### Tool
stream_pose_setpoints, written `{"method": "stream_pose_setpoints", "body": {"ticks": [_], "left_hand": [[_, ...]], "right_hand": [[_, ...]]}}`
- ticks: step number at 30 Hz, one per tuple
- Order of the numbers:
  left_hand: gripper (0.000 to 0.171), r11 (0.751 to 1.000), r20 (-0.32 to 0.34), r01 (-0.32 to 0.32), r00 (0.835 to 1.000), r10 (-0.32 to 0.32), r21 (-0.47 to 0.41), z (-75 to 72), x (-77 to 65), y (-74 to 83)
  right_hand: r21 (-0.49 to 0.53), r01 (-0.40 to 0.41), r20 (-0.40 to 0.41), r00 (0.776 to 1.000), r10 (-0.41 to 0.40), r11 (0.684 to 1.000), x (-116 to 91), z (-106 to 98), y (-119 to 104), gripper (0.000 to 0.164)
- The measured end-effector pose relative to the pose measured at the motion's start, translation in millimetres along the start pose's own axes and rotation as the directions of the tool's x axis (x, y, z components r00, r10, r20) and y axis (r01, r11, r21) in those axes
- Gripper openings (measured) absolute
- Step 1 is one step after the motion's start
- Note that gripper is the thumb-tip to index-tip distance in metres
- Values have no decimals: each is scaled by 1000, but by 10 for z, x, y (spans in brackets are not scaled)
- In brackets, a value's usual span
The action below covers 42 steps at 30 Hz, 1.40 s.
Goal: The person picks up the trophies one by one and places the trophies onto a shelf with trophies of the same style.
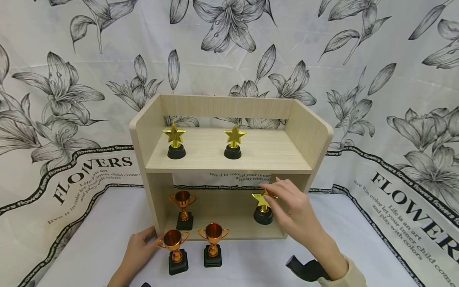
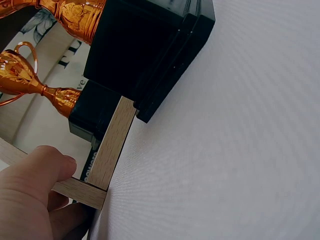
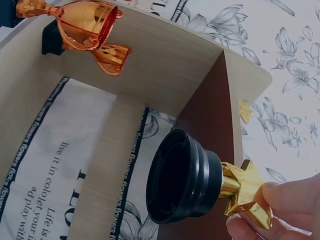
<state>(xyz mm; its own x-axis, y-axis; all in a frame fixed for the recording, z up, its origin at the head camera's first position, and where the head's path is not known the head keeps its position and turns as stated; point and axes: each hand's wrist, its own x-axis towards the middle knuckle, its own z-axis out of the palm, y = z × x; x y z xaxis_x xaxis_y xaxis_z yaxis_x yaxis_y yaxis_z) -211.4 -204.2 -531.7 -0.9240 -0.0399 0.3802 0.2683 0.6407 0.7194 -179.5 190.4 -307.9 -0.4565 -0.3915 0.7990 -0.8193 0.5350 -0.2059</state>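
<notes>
My right hand (image 1: 292, 205) pinches a gold star trophy (image 1: 263, 213) by its star, between thumb and fingers. In the right wrist view the trophy's round black base (image 3: 185, 177) is tipped so its hollow underside shows. The trophy is at the right front of the lower compartment of a wooden shelf (image 1: 229, 169). My left hand (image 1: 140, 249) grips the shelf's left side panel near the bottom; in the left wrist view the thumb (image 2: 55, 162) lies over the panel edge (image 2: 82, 192) with fingers behind it. Beside it on the table stands a bronze cup trophy (image 1: 175, 253).
A second bronze cup (image 1: 213, 245) stands before the shelf; a third (image 1: 184, 211) is inside the lower compartment at left. Two gold star trophies, one left (image 1: 175, 141) and one central (image 1: 234, 143), stand on the upper shelf. A black curved object (image 1: 308, 269) lies by the right forearm.
</notes>
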Motion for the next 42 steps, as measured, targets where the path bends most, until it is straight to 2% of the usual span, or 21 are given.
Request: {"method": "stream_pose_setpoints", "body": {"ticks": [5,13,21,33,42], "left_hand": [[43,1000,3,13,1000,-13,-2,0,4,3],[42,1000,-9,-5,1000,5,-2,7,6,-11],[42,1000,-11,-7,1000,7,3,9,7,-10],[43,1000,-8,-17,1000,16,-9,5,-5,-9],[43,1000,-10,-21,1000,21,-5,11,-5,-17]], "right_hand": [[6,25,-22,999,-25,1000,32,-17,-12,35],[10,9,-20,1000,-9,1000,75,-47,-27,35],[12,75,-84,994,-73,997,148,-54,-41,36],[-5,55,-77,995,-55,998,176,-102,-62,34],[-20,-7,-45,999,6,1000,188,-143,-65,35]]}}
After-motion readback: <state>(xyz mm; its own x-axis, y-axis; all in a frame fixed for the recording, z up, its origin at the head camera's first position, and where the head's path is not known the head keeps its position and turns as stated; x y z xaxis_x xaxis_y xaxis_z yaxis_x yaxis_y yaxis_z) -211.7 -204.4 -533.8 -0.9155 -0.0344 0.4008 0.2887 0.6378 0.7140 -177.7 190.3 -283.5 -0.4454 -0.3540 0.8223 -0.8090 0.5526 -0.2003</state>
